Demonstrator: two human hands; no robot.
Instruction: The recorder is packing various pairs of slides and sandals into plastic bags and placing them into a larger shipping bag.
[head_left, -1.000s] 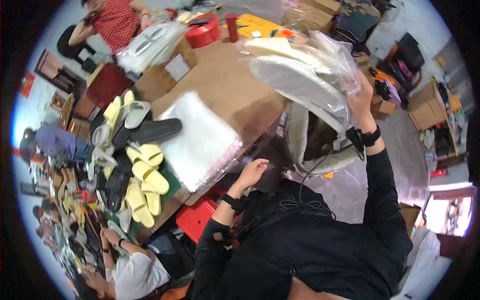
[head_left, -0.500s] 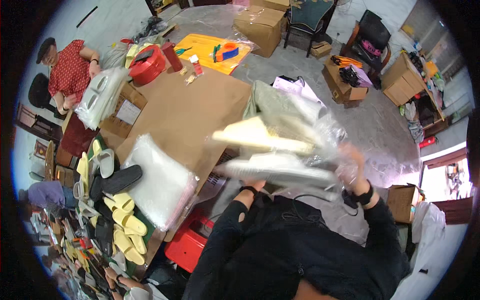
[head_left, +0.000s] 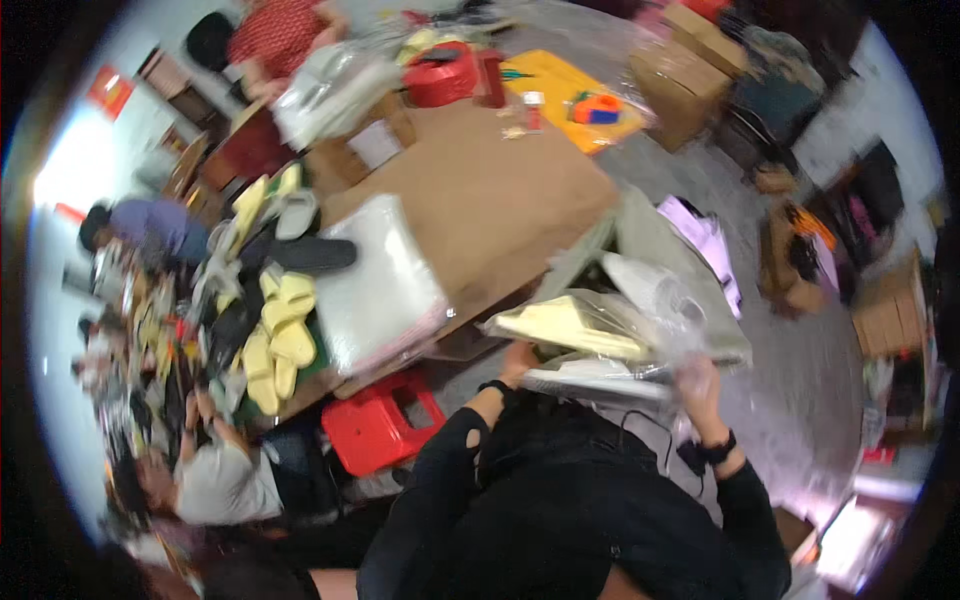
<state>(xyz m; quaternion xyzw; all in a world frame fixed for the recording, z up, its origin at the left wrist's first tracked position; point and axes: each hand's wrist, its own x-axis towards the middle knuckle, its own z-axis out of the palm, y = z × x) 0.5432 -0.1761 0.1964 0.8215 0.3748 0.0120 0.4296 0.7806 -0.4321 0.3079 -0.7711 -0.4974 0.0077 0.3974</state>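
In front of my waist is a stack of bagged slippers: a pale yellow pair [head_left: 580, 325] in clear plastic lies above a whitish-grey pair [head_left: 592, 374]. My left hand [head_left: 518, 362] is closed on the stack's left end, its fingers partly hidden. My right hand [head_left: 697, 390], somewhat blurred, grips the loose plastic at the right end. Just beyond, a clear bag holding something whitish [head_left: 650, 297] rests at the mouth of a large grey-green sack [head_left: 655, 240].
A brown-topped table [head_left: 500, 170] carries a pile of clear bags [head_left: 375, 285] and loose slippers [head_left: 290, 325]. Under its edge stands a red stool [head_left: 375, 425]. A person in a white shirt [head_left: 225, 485] sits at lower left; another in red [head_left: 280, 40] is across the table.
My view has swung left, so the table and sack appear further right. The bagged slippers, blurred before, are steadier between my hands. More of the person in white shows.
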